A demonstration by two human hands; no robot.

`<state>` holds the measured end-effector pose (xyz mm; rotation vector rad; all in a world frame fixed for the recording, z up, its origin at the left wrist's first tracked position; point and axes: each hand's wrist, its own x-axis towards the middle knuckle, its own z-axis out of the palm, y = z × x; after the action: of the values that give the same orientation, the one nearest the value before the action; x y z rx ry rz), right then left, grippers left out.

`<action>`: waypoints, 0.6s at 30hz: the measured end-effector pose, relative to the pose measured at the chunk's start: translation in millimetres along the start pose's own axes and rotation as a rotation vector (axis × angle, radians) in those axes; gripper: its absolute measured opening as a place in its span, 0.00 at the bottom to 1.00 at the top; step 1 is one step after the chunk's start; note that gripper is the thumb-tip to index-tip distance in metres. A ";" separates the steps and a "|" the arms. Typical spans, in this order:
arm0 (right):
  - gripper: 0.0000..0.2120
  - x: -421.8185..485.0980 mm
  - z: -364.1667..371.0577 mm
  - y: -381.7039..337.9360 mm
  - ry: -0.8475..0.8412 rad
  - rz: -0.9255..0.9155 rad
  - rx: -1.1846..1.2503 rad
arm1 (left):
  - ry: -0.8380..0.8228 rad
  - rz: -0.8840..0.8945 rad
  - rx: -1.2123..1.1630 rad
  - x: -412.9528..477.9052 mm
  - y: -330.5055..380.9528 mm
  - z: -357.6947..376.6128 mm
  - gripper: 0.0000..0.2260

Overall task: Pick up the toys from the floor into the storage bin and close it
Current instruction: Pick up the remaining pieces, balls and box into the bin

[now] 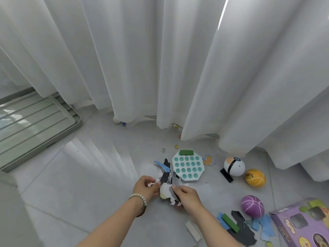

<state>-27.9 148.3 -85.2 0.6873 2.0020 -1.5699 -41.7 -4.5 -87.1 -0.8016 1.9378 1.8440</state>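
Observation:
Both hands meet over the grey tiled floor. My left hand [147, 187], a bead bracelet on its wrist, and my right hand [187, 194] are shut on a bunch of flat cardboard cut-out pieces [167, 190], white, grey and black. Just beyond them lies a white and teal octagonal pop toy [188, 166] with a green block [186, 152] on its far edge. More flat cut-outs [162, 165] lie to its left. No storage bin shows.
To the right lie a white ball toy [234, 166], a yellow ball [255, 177], a purple ball [252, 205], a purple toy box [302, 223], another green block [230, 222] and cut-outs [243, 230]. Marbles [163, 149] sit by the white curtains [160, 59]. A grey rack [35, 125] lies left.

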 end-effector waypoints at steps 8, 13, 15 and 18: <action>0.12 -20.1 -13.1 2.1 -0.191 0.058 0.090 | -0.086 -0.135 -0.161 -11.3 -9.1 -14.2 0.18; 0.12 -26.7 -12.3 2.6 -0.186 0.039 0.141 | -0.193 -0.120 -0.124 -18.9 -15.5 -18.4 0.14; 0.10 -28.5 -10.0 2.5 -0.169 0.034 0.176 | -0.225 -0.104 -0.077 -21.9 -14.2 -23.0 0.15; 0.10 -36.2 -8.0 -0.8 -0.142 0.036 0.177 | -0.260 -0.092 -0.052 -27.6 -10.7 -27.7 0.15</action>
<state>-2.0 152.9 -59.0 0.6544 1.7548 -1.7388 -10.0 -27.4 -76.3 -0.6193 1.6715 1.8481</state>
